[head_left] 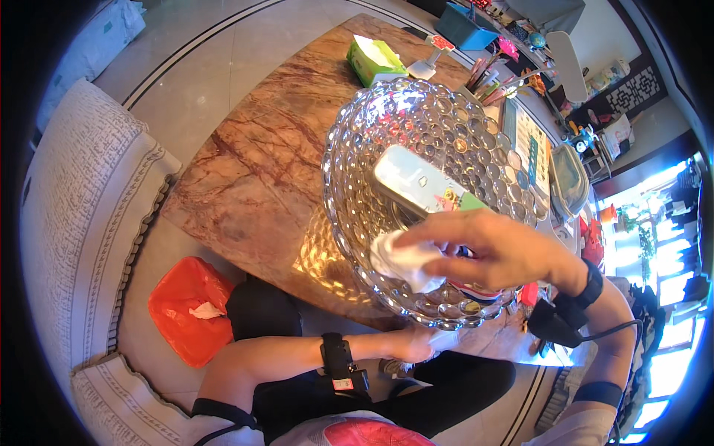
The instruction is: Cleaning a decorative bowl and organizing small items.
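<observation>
A large clear glass bowl (pixel 349 171) with a bubbled surface and scalloped rim stands on the reddish-brown marble table (pixel 260 149). Inside it lies a flat pale object with rounded corners (pixel 416 178), with coloured marks at one end. My right hand (pixel 483 249) reaches over the bowl, its fingers closed on a crumpled white tissue (pixel 405 262) against the near left inside of the glass. Low by the table's near edge, just below the bowl's rim, is my left hand (pixel 415 345). Its fingers look closed beside something small and whitish (pixel 445 340) that I cannot make out.
A red-lined bin (pixel 186 312) with a scrap of white paper stands on the floor at left, beside a pale covered sofa (pixel 89 208). Behind the bowl are a green tissue pack (pixel 374 59), a desk lamp (pixel 567 67) and a lidded clear container (pixel 569 178).
</observation>
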### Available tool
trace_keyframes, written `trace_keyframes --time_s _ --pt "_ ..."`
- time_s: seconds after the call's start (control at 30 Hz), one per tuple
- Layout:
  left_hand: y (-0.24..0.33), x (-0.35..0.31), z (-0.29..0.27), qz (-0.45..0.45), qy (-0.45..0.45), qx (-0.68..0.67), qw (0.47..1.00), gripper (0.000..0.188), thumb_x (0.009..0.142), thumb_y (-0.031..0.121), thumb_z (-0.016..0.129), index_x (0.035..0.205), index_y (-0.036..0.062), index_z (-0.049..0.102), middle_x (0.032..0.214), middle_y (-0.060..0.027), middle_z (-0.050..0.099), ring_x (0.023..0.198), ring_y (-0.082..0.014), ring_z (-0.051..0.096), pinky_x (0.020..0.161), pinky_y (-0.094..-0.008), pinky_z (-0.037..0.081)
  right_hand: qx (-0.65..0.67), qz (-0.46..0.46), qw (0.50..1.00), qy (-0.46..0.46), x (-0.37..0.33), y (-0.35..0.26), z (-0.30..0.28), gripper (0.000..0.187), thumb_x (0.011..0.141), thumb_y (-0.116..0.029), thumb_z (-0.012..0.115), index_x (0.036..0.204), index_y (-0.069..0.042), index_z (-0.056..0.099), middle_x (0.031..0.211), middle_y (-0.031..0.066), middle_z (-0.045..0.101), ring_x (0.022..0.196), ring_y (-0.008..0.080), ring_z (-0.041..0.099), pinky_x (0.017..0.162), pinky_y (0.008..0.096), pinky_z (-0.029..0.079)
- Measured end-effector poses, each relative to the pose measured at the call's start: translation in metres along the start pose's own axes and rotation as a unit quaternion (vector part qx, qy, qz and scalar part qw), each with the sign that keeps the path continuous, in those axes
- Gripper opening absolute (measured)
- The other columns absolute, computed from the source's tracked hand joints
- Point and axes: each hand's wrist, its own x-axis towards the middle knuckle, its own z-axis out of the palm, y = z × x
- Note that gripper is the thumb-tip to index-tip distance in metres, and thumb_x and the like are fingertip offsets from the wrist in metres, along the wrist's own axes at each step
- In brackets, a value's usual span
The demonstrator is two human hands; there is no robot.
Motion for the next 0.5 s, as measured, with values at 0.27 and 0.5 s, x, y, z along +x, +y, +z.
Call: trace_keyframes --time_s 0.27,0.5 --pt "-0.044 0.014 0.005 0.082 -0.007 0.102 0.991 0.05 0.08 0.012 0.041 0.129 0.0079 0.037 0.106 -0.015 0.056 0.09 -0.0209 0.056 0.078 -0.0334 0.045 -0.229 0.154 0.956 -0.098 -0.003 0.014 -0.013 0.018 0.078 -0.014 0.049 0.081 -0.002 0.063 0.066 0.0166 0.058 0.063 0.0209 0.059 0.059 0.0324 0.045" --pt "-0.013 0.001 0.002 0.047 0.022 0.004 0.999 0.047 0.065 -0.004 0.045 0.111 0.0014 0.049 0.101 -0.0186 0.056 0.096 -0.0298 0.054 0.084 -0.038 0.041 -0.115 0.217 0.966 -0.086 -0.005 0.025 -0.016 0.017 0.075 -0.012 0.048 0.076 -0.003 0.062 0.07 0.0182 0.06 0.066 0.0304 0.06 0.062 0.0357 0.048"
